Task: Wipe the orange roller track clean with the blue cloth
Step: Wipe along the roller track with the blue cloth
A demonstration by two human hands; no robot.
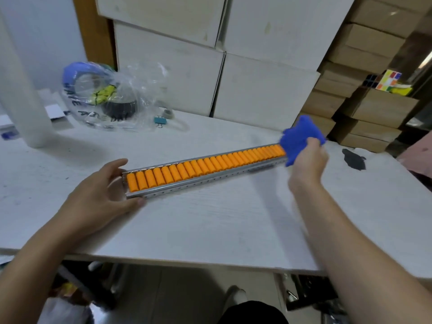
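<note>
R hand [308,157] grips blue cloth [298,139] at track [205,168] far end; L hand [102,190] spread wide, steadying near end. Probably mid-wipe; cleanliness unclear.

Storeroom: stacked cardboard boxes [364,101]

Orange roller track [205,168] lies diagonal on worktop [210,218], metal side rails; bunched blue cloth [297,139] covers far end.
</note>
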